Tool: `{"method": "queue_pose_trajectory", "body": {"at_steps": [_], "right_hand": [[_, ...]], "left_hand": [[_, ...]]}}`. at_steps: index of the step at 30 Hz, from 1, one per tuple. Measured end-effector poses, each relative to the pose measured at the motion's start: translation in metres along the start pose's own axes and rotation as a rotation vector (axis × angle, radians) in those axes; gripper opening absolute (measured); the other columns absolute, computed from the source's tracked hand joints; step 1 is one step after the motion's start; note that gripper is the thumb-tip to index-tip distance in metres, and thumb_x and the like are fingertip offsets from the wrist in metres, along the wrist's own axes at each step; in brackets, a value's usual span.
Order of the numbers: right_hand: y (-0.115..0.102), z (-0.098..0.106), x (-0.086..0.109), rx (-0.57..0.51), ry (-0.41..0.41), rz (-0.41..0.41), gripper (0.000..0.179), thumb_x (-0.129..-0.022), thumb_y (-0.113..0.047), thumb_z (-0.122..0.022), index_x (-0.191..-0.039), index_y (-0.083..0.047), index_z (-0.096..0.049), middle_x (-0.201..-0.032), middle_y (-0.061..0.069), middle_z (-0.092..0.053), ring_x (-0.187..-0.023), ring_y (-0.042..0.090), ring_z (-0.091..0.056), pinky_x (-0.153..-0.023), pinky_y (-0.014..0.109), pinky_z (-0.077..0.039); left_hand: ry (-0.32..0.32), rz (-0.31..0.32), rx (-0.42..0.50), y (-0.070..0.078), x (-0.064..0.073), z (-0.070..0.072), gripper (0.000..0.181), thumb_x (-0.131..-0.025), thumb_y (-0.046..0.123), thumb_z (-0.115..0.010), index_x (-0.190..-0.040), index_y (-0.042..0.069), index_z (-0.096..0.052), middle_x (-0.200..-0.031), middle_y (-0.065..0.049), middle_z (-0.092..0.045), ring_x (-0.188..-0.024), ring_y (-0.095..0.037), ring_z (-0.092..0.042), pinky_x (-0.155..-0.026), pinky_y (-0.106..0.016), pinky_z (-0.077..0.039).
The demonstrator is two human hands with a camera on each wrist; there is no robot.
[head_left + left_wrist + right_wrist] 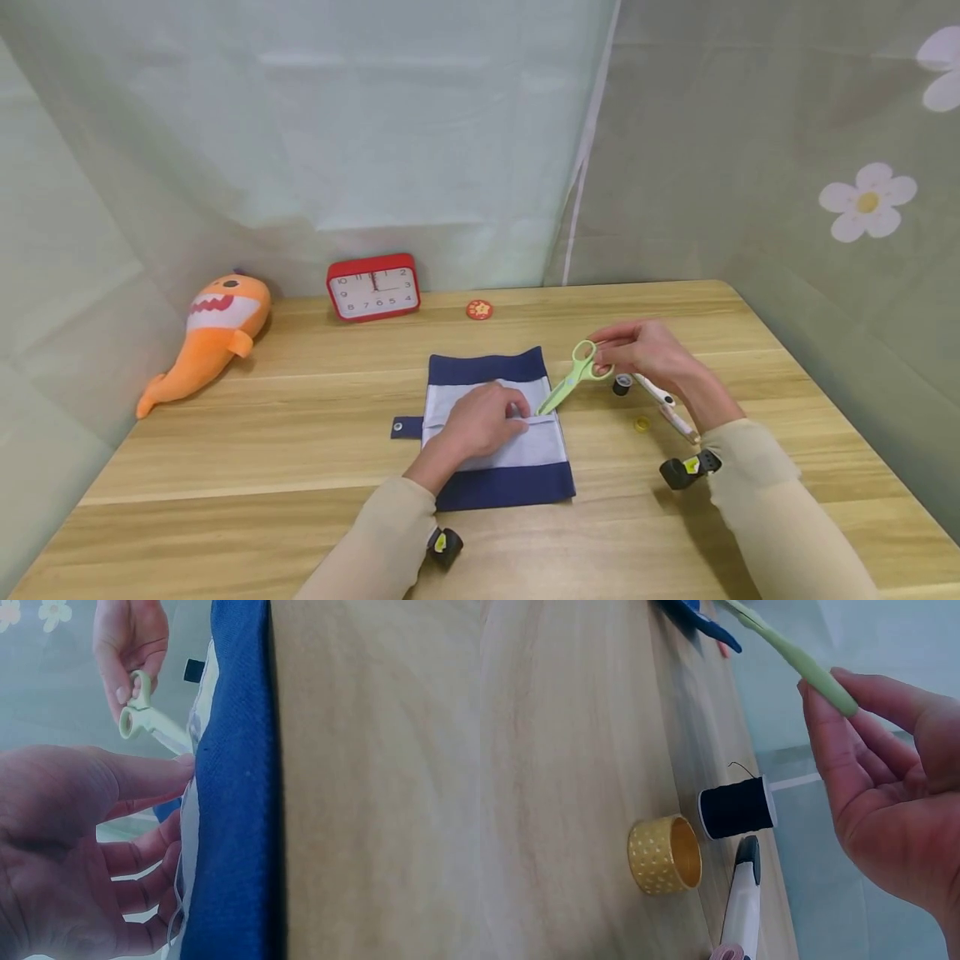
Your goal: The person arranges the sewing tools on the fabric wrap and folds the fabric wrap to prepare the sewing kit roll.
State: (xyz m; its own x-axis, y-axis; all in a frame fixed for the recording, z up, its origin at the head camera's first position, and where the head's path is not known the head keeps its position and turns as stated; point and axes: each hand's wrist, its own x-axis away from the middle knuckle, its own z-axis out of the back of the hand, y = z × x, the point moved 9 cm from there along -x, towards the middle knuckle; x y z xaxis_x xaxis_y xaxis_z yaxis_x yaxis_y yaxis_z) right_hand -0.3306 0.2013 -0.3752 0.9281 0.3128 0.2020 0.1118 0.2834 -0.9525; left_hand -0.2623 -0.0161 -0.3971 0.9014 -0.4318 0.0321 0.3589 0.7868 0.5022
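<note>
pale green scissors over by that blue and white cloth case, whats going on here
A person's right-hand grip holds the pale green scissors with looped handles, blades slanting down to the pocket edge of an open navy-and-white fabric case on the light wooden table. The left-hand grip pinches that edge. Whether the blade tips are inside the pocket is hard to tell. Right of the case are a black thread spool and a dimpled yellow ring.

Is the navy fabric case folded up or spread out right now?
Spread out: the case lies open on the table, pale lining facing up between its navy ends, and its strap extends unfastened.
</note>
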Motion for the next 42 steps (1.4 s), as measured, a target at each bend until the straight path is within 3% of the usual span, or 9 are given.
{"method": "queue_pose_trajectory", "body": {"at_steps": [5,10,20,25,32,37,42], "right_hand": [[-0.002,-0.005,-0.005,0.109,-0.022,0.012,0.047,-0.097,-0.001,-0.069,-0.142,0.009,-0.057,-0.12,0.02,-0.075,-0.088,0.015,-0.076,-0.079,0.031,-0.061],[-0.003,-0.014,-0.01,0.122,-0.08,0.037,0.046,-0.098,0.002,-0.065,-0.143,0.009,-0.056,-0.128,0.028,-0.067,-0.091,0.02,-0.074,-0.081,0.042,-0.064],[-0.002,-0.021,-0.017,0.14,-0.084,0.042,0.05,-0.095,0.002,-0.071,-0.141,0.013,-0.055,-0.119,0.023,-0.074,-0.086,0.016,-0.074,-0.079,0.037,-0.064],[-0.001,-0.021,-0.018,0.172,-0.061,0.051,0.049,-0.094,-0.001,-0.072,-0.141,0.009,-0.059,-0.111,0.018,-0.076,-0.082,0.017,-0.073,-0.076,0.035,-0.063],[0.006,-0.027,-0.019,0.114,-0.08,0.006,0.053,-0.097,-0.004,-0.071,-0.147,0.002,-0.056,-0.108,0.017,-0.07,-0.085,0.026,-0.075,-0.077,0.045,-0.065],[0.008,-0.029,-0.022,0.091,-0.08,-0.016,0.051,-0.099,-0.001,-0.068,-0.148,0.003,-0.054,-0.1,0.016,-0.067,-0.071,0.02,-0.073,-0.074,0.04,-0.065],[0.009,-0.032,-0.026,0.017,-0.061,-0.025,0.044,-0.098,0.001,-0.069,-0.14,0.007,-0.058,-0.1,0.011,-0.068,-0.075,0.019,-0.074,-0.078,0.038,-0.065]], "left_hand": [[0.005,-0.002,-0.003,0.0,0.0,0.001,0.007,-0.093,0.017,-0.08,-0.1,0.017,-0.078,-0.09,-0.001,-0.067,-0.083,-0.015,-0.056,-0.073,-0.033,-0.047],[0.007,-0.004,-0.015,0.0,-0.001,0.002,0.007,-0.092,0.016,-0.08,-0.099,0.017,-0.078,-0.089,-0.001,-0.067,-0.082,-0.015,-0.056,-0.072,-0.032,-0.046],[0.012,-0.012,-0.01,0.002,-0.001,0.002,0.007,-0.092,0.016,-0.081,-0.099,0.017,-0.078,-0.087,0.0,-0.066,-0.081,-0.014,-0.055,-0.071,-0.031,-0.046],[0.005,-0.012,-0.003,0.002,-0.001,0.001,0.008,-0.092,0.015,-0.081,-0.1,0.016,-0.078,-0.086,-0.001,-0.066,-0.081,-0.015,-0.055,-0.071,-0.032,-0.046],[0.0,-0.005,-0.001,0.001,-0.001,0.0,0.009,-0.092,0.015,-0.08,-0.1,0.016,-0.078,-0.086,0.0,-0.066,-0.081,-0.014,-0.055,-0.071,-0.032,-0.046],[-0.004,-0.002,-0.002,0.0,-0.002,-0.001,0.009,-0.093,0.015,-0.08,-0.101,0.017,-0.078,-0.086,0.0,-0.065,-0.081,-0.014,-0.054,-0.071,-0.031,-0.045],[0.005,-0.013,-0.004,0.0,-0.002,0.0,0.008,-0.092,0.015,-0.08,-0.099,0.016,-0.077,-0.085,0.0,-0.065,-0.08,-0.014,-0.054,-0.071,-0.031,-0.045]]}}
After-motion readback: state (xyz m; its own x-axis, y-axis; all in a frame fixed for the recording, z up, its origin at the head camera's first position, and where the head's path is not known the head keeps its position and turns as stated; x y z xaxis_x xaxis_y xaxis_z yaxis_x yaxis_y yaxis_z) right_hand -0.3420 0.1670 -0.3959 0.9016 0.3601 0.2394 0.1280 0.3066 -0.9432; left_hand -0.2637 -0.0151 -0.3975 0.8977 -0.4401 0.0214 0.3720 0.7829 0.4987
